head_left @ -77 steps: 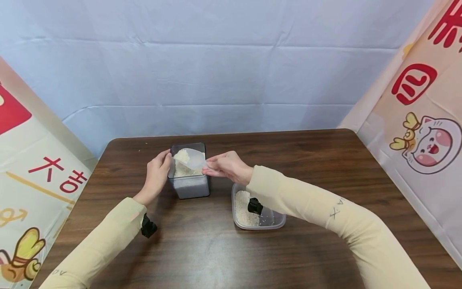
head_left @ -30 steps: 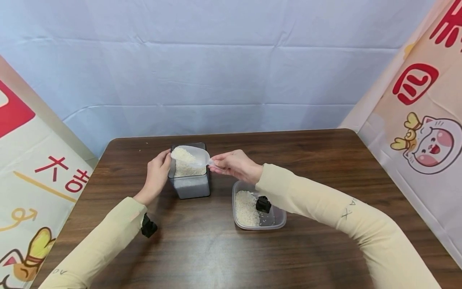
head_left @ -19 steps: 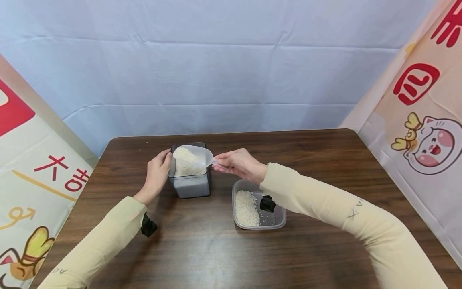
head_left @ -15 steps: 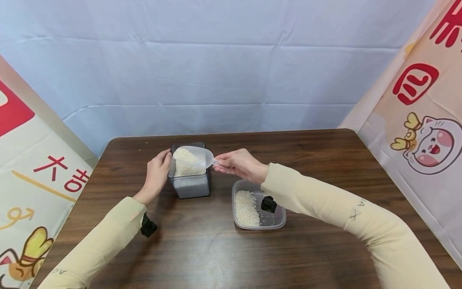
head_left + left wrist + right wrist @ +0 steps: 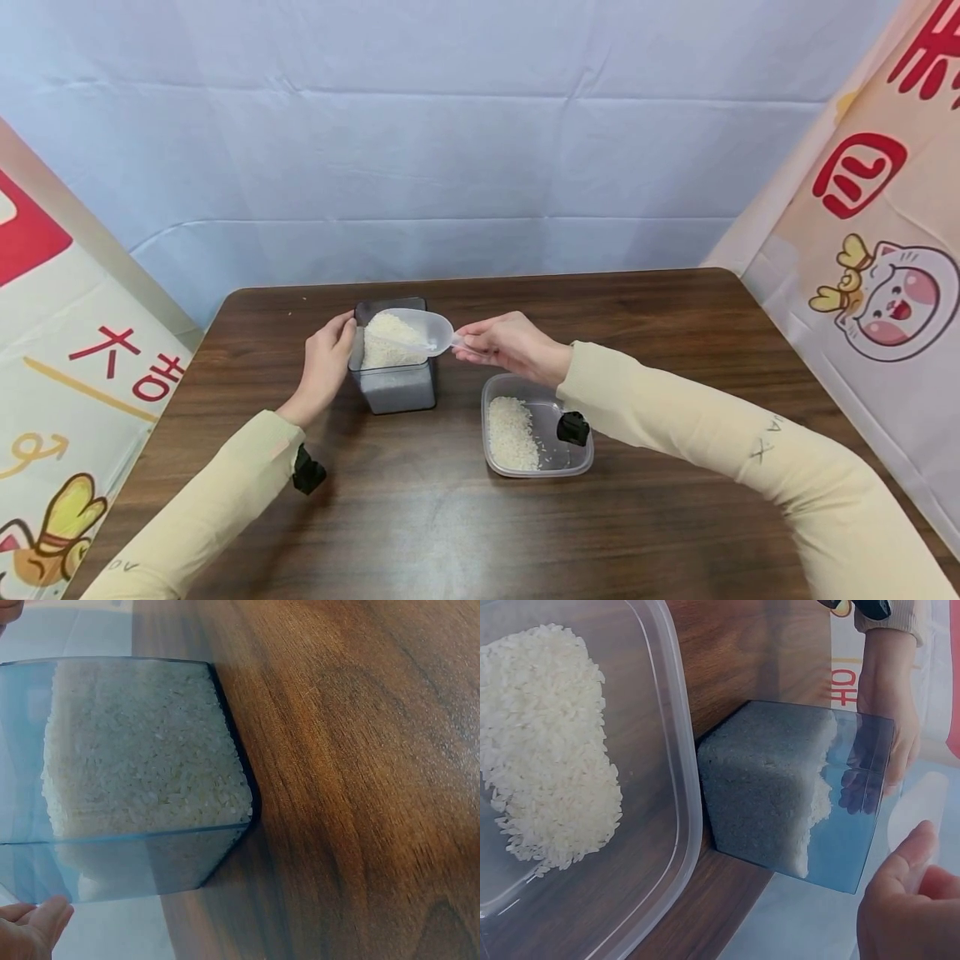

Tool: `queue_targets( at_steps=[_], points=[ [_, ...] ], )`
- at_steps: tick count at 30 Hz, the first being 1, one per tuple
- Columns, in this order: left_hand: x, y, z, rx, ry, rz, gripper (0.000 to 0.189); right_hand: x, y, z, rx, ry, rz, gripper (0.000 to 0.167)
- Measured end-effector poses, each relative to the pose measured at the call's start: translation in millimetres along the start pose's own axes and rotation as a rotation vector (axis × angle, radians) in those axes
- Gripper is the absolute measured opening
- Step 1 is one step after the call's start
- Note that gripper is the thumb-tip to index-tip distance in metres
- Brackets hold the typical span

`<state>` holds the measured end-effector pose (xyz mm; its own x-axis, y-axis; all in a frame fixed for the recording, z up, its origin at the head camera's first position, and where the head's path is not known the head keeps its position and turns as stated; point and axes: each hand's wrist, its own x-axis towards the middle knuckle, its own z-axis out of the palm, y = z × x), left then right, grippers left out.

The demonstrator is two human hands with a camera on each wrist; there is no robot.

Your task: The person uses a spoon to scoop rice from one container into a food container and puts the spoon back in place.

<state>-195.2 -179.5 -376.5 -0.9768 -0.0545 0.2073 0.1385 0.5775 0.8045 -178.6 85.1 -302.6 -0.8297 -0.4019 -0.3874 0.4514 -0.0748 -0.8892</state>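
Observation:
My left hand (image 5: pixel 324 360) holds the left side of a grey see-through rice bin (image 5: pixel 396 392), its thumb at the rim. Rice (image 5: pixel 150 742) fills the lower part of the bin and shows through the walls in the left wrist view. My right hand (image 5: pixel 513 343) pinches the handle of a translucent white scoop (image 5: pixel 429 329) between thumb and fingers. The scoop points left over the bin's open top, with white rice at its front end. In the right wrist view the scoop (image 5: pixel 922 806) overlaps the bin's rim, and the thumb lies along its handle.
A clear plastic food box (image 5: pixel 543 473) with rice (image 5: pixel 512 433) piled in its left part stands to the right of the bin, under my right forearm. The brown wooden table (image 5: pixel 450 533) ends at a pale cloth (image 5: pixel 450 167) behind.
The scoop first came up level over the bin with rice in it. Since then my right hand has drawn it slightly to the right. My left hand stays at the bin.

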Motion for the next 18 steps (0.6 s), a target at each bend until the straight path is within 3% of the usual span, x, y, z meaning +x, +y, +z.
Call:
queue_targets(
  at_steps=[18],
  points=[
    [-1.1, -0.6, -0.7, 0.019, -0.001, 0.019, 0.045, -17.6, 1, -16, -0.030, -0.021, -0.002, 0.030]
  ],
)
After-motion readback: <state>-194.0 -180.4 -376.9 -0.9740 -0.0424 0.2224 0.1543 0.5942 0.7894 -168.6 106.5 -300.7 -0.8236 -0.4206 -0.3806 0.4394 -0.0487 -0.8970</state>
